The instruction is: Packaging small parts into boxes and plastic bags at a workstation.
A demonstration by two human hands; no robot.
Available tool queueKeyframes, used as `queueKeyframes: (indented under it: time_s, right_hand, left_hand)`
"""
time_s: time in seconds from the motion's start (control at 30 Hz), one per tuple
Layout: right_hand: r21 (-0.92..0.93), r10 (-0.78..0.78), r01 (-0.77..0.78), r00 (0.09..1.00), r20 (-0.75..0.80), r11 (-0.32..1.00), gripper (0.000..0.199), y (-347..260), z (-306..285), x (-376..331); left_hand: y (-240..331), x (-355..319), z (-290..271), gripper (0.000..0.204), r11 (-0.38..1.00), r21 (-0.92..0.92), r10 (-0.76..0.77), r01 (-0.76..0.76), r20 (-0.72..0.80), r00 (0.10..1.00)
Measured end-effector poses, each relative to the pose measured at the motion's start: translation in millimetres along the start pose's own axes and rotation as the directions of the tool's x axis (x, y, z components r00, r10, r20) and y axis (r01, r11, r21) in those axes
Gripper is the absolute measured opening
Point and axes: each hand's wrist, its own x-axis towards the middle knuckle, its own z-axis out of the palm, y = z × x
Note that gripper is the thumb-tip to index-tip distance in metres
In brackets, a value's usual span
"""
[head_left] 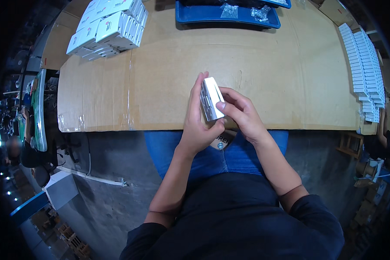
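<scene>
Between my two hands is a small white box [217,96], tilted, with a grey printed side turned to the left. My left hand [198,119] supports it along its left side and bottom, the fingers stretched up behind and the thumb near its lower corner. My right hand [243,113] grips the box from the right, thumb pressed on the near face and fingers curled round the far side. Both hands are just above the near edge of the cardboard-covered table [169,86]. What lies under the fingers is hidden.
Stacked white boxes [112,30] stand at the table's far left. A blue tray [203,15] with clear plastic bags [260,15] sits at the far middle. Tall stacks of thin white boxes [362,65] line the right edge. Other people [28,149] are at both sides.
</scene>
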Motion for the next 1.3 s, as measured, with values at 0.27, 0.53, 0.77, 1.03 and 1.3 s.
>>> queueKeyframes:
  time_s: [0.27,0.53,0.77,1.03,1.3]
  right_hand:
    - [-0.240,-0.407,0.405,0.912,0.040,0.883,0.061,25.5,7.3,-3.5]
    - [-0.483,-0.581,0.538,0.811,0.073,0.691,0.055,28.2,19.8,-15.5]
    - [-0.504,-0.674,0.627,0.730,0.115,0.594,0.053,29.1,14.5,-18.5]
    - [-0.508,-0.710,0.641,0.700,0.081,0.575,0.049,25.3,17.6,-22.6]
    - [-0.480,-0.669,0.611,0.740,0.066,0.629,0.048,29.6,18.1,-27.0]
  left_hand:
    - [11.4,-3.0,26.4,0.076,0.852,-0.450,-0.366,0.266,-0.151,0.918]
    - [20.6,1.9,40.5,0.072,0.882,-0.458,-0.257,0.113,-0.265,0.929]
    - [31.2,2.1,45.8,0.086,0.917,-0.397,-0.152,0.042,-0.251,0.956]
    - [35.8,4.6,50.7,0.089,0.915,-0.401,-0.153,0.044,-0.245,0.957]
    - [28.3,-2.3,50.9,0.087,0.912,-0.404,-0.192,0.067,-0.278,0.941]
